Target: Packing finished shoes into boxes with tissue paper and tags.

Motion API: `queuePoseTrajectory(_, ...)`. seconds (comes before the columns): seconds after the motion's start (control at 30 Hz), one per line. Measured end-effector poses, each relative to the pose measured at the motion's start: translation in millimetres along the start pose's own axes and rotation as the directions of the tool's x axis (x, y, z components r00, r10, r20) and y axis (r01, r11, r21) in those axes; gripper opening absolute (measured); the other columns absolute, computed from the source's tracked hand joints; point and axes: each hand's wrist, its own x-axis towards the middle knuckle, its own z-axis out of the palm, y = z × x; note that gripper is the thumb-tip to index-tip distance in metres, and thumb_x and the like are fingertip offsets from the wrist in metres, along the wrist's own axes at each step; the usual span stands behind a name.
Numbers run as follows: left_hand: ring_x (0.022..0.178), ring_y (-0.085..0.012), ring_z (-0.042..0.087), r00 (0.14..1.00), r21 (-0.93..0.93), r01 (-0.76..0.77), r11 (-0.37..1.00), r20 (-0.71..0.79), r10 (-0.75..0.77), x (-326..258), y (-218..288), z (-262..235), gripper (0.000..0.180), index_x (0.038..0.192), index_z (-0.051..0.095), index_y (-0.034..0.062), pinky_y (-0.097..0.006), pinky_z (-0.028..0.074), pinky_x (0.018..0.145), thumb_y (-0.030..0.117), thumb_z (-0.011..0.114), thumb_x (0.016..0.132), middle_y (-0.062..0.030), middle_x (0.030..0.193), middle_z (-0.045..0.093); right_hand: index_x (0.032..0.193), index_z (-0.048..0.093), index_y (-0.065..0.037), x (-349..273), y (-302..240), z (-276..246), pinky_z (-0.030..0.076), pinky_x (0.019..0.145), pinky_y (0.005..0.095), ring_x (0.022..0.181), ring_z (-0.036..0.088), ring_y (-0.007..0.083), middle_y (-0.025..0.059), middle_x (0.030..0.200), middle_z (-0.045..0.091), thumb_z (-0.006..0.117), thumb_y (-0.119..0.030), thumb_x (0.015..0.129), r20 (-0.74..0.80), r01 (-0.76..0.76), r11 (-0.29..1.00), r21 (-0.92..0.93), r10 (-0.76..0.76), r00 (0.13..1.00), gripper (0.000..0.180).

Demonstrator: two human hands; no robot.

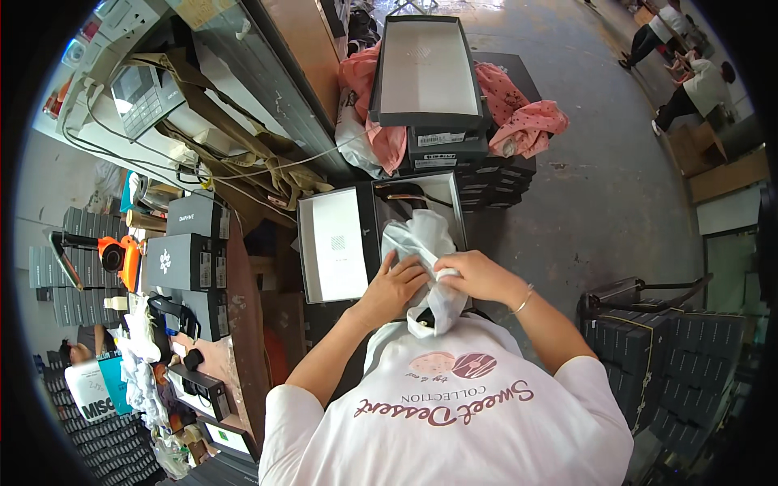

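Close in front of my chest, a thin white wrapping bag [425, 235] hangs crumpled between my hands; whatever is inside it is hidden. My right hand [478, 277] pinches the bunched white material from the right. On the left side, my left hand [397, 285] presses its fingers round the same bag. Just beyond my hands lies an open dark shoe box [459, 212], with a dark shoe [405, 190] partly showing inside. Its lid [334, 247] lies to the left, pale inner side up, with a small printed pattern.
Ahead, an open box lid [429, 77] sits on stacked dark boxes [446, 150], with pink dotted cloth [523, 117] around them. A workbench [243, 324] at left carries shoe boxes [180, 263] and an orange tool [120, 257]. Bound boxes [624, 356] stand right; people [701, 85] are far right.
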Motion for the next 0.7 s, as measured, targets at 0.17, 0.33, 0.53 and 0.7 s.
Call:
queuePoseTrajectory(0.17,0.086,-0.0320,0.062,0.908,-0.723,0.397,0.566,0.218,-0.358,-13,10,-12,0.023,0.100,0.062,-0.0018,-0.034,0.049,0.079,0.007,0.060,0.079,-0.0159,0.090,0.064,0.092,0.058,0.000,-3,-11,8,0.047,0.063,0.0282,0.067,0.057,0.0166,0.0098,0.078,0.061,0.061,-0.008,0.086,-0.227,-0.084,0.961,0.264,0.147,0.963,0.011)
queuePoseTrajectory(0.33,0.065,-0.0185,0.059,0.897,-0.695,0.431,0.575,0.260,-0.358,-12,21,-8,0.023,0.099,0.064,-0.0009,-0.033,0.047,0.063,0.015,0.064,0.083,-0.0109,0.073,0.063,0.093,0.058,0.001,4,-20,-5,0.047,0.064,0.0274,0.068,0.057,0.0151,0.0101,0.079,0.061,0.060,-0.006,0.086,-0.212,-0.045,0.983,0.181,0.083,0.974,0.010)
queuePoseTrajectory(0.53,0.064,-0.0150,0.055,0.921,-0.808,0.366,0.461,0.243,-0.305,-24,34,8,0.019,0.101,0.061,-0.0014,-0.029,0.047,0.061,0.010,0.060,0.086,-0.0097,0.074,0.062,0.094,0.059,0.000,-1,-19,-3,0.047,0.065,0.0275,0.070,0.058,0.0167,0.0098,0.082,0.062,0.060,-0.004,0.085,-0.217,-0.037,0.986,0.162,0.072,0.973,0.010)
queuePoseTrajectory(0.7,0.065,-0.0036,0.049,0.560,-0.971,0.190,0.146,-0.015,-0.828,-33,47,7,0.010,0.092,0.059,0.0031,-0.020,0.041,0.057,0.011,0.054,0.094,0.0020,0.074,0.056,0.094,0.061,0.000,-3,-54,-13,0.050,0.073,0.0308,0.080,0.063,0.0246,0.0117,0.091,0.064,0.054,0.003,0.080,-0.308,0.169,0.976,-0.134,-0.203,0.929,0.016)
